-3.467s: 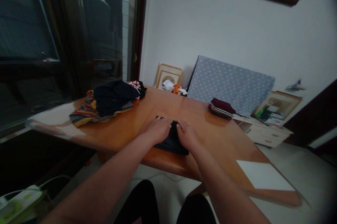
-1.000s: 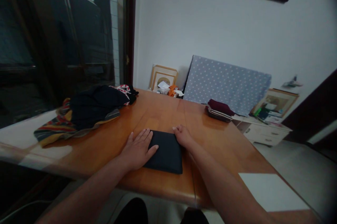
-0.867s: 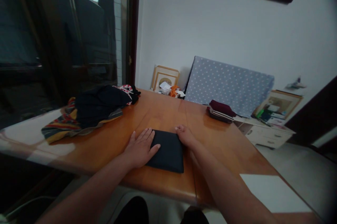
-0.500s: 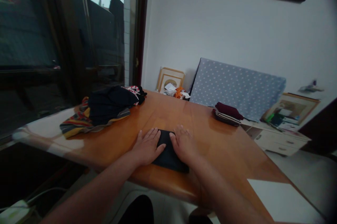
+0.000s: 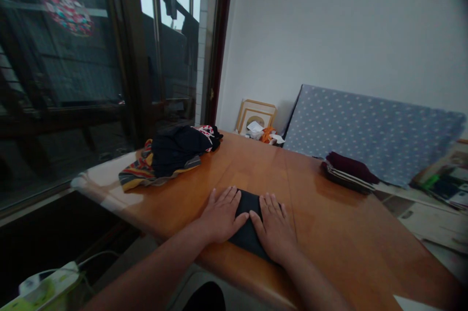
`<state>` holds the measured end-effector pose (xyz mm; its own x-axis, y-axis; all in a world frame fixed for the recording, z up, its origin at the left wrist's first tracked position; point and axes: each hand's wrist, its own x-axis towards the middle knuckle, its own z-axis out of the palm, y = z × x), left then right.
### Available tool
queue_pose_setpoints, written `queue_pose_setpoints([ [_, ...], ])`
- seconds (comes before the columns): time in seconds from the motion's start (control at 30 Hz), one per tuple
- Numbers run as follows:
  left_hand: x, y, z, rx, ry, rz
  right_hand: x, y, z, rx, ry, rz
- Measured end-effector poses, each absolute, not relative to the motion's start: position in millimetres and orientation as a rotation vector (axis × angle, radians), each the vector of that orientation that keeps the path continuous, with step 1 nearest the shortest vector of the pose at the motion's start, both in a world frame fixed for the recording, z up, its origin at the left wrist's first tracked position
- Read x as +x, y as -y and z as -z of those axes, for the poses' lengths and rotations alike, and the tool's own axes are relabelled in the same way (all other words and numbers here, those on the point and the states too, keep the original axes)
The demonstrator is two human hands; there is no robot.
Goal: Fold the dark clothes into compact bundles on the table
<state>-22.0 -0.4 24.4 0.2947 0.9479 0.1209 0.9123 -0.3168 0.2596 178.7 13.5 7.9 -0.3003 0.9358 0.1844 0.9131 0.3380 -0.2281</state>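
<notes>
A dark folded cloth point(image 5: 245, 234), flat and roughly rectangular, lies near the front edge of the wooden table point(image 5: 307, 233). My left hand point(image 5: 224, 216) rests flat on its left side, fingers stretched out and thumb pointing inward. On its right side lies my right hand point(image 5: 275, 228), palm down with the fingers spread. The two thumb tips nearly meet over the middle of the cloth. Both palms hide parts of its side edges.
A loose heap of dark and striped clothes point(image 5: 171, 152) lies at the back left. A stack of folded clothes point(image 5: 349, 172), maroon on top, sits at the right. A white sheet point(image 5: 413, 303) shows at the lower right; a power strip point(image 5: 51, 284) is at lower left.
The camera view has turned left, so everything sits further right. My right hand has moved inward over the cloth, bringing its thumb close to the left one.
</notes>
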Motion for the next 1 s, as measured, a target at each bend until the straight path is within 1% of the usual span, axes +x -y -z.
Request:
queue_pose_setpoints([
  [0.4, -24, 2, -25, 2.414, -1.723, -0.415, 180, -15, 1, -1.645, 2.322, -0.054],
  [0.7, -24, 1, -23, 2.408, -1.728, -0.364, 180, -15, -2, -1.644, 2.324, -0.091],
  [0.9, -23, -4, -26, 2.328, -1.705, -0.308, 181, -16, -5, -1.619, 2.305, -0.185],
  [1.0, -30, -13, -31, 2.217, -1.649, -0.436, 191, -24, -8, -1.559, 2.237, -0.294],
])
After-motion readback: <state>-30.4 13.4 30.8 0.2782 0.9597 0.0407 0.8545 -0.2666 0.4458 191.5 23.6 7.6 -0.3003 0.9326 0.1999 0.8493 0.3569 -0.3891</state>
